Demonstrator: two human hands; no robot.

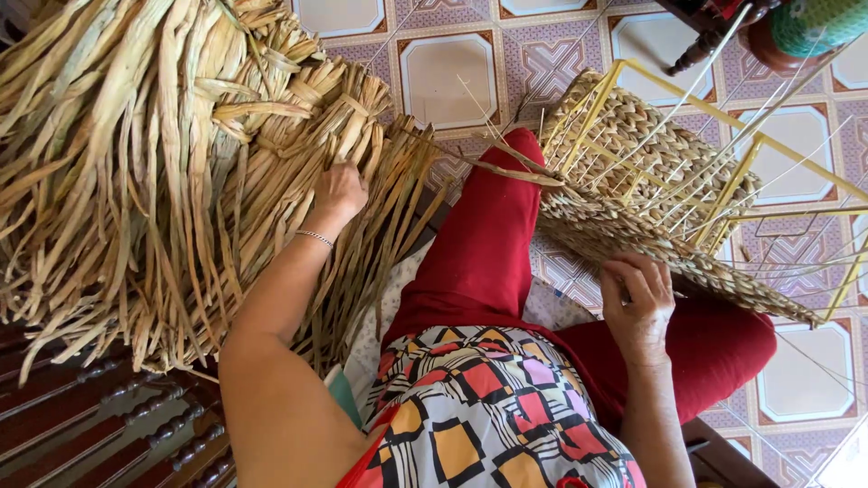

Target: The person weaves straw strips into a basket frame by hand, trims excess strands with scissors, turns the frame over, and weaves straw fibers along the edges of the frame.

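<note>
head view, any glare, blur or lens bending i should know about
Head view: even daylight, soft shadows; glare blows out the floor tile at the lower right corner; wide-angle bending curves the edges; the left hand in the straw and the right hand on the woven basket look sharp, thin wires slightly smeared.

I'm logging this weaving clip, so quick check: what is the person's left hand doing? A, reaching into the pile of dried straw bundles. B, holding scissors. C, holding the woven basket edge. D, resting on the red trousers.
A: the left hand is pushed in among the dried straw bundles, while the right hand grips the edge of the woven basket on its yellow wire frame.
</note>
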